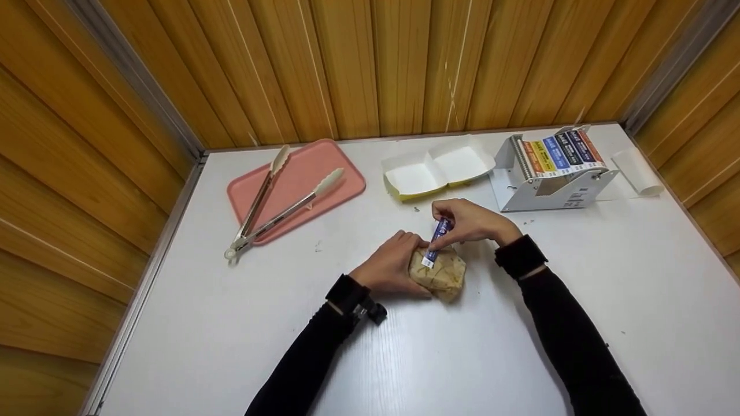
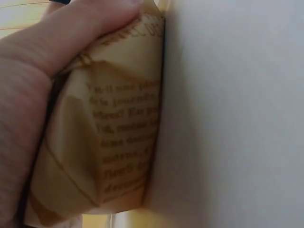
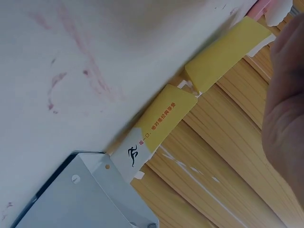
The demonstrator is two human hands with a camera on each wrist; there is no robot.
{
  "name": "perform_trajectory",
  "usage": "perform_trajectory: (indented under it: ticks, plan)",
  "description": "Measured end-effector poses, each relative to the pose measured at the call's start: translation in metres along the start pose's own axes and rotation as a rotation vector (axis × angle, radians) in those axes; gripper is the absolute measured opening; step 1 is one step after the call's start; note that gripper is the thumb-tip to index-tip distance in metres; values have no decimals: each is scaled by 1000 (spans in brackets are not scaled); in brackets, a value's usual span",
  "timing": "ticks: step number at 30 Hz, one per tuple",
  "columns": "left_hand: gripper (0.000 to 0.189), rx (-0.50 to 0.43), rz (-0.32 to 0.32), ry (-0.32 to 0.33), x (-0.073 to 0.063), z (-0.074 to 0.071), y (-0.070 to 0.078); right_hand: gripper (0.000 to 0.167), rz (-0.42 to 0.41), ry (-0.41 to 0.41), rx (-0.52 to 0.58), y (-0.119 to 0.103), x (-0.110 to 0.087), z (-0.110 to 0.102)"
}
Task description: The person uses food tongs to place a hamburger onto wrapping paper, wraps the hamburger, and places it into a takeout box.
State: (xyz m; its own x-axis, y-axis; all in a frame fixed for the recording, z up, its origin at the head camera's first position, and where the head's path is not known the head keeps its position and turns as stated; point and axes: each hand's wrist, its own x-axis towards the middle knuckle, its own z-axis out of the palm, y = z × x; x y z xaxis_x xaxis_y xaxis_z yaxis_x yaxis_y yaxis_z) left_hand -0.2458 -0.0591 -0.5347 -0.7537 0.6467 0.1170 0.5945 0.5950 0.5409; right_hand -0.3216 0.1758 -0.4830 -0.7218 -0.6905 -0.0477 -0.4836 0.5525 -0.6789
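A small parcel [image 1: 444,278] wrapped in brown printed paper sits on the white table. My left hand [image 1: 392,267] grips it from its left side, thumb near the front and fingers behind. In the left wrist view the parcel's creased side [image 2: 124,128] shows lines of print, close by the thumb. Above the parcel, my right hand [image 1: 471,223] pinches a purple-blue sticker strip [image 1: 438,236] with a white end. The strip's lower end overlaps the parcel's top in the head view. Only part of the right hand [image 3: 290,107] appears in the right wrist view; the strip is hidden there.
Behind the hands lies an opened white-and-yellow box [image 1: 413,176]. Right of it stands a metal dispenser [image 1: 543,193] with several coloured sticker rolls, beside a strip of pale backing paper [image 1: 639,172]. At left, metal tongs [image 1: 254,222] lie across a pink tray [image 1: 300,185]. Slatted walls enclose the table.
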Motion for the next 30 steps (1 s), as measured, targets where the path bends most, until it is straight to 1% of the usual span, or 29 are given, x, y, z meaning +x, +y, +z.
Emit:
perform_trajectory:
  ticks: [5,14,17,21,23,24,26,28,30]
  plan:
    - [86,-7,-18,18,0,2,1,58,24,-5,-31,0,1,2]
    - [85,5,-17,26,0,2,3,58,60,-28,-83,-3,2,4]
    - [85,11,-20,29,0,2,3,58,98,-47,-99,-5,0,5]
    - [87,16,-27,34,-2,2,3,60,185,-100,-60,-6,-3,6]
    - [90,28,-27,40,-3,2,4,60,205,-114,-26,-4,-4,6]
    - [94,41,-24,46,-3,1,5,59,203,-118,-10,-3,-5,7]
    - [103,78,-12,58,-4,0,7,55,174,-109,23,0,-6,7]
    - [108,143,20,66,-5,-1,9,49,133,-92,61,2,-7,6]
    - [109,216,56,75,-5,-1,11,42,94,-76,108,5,-8,6]
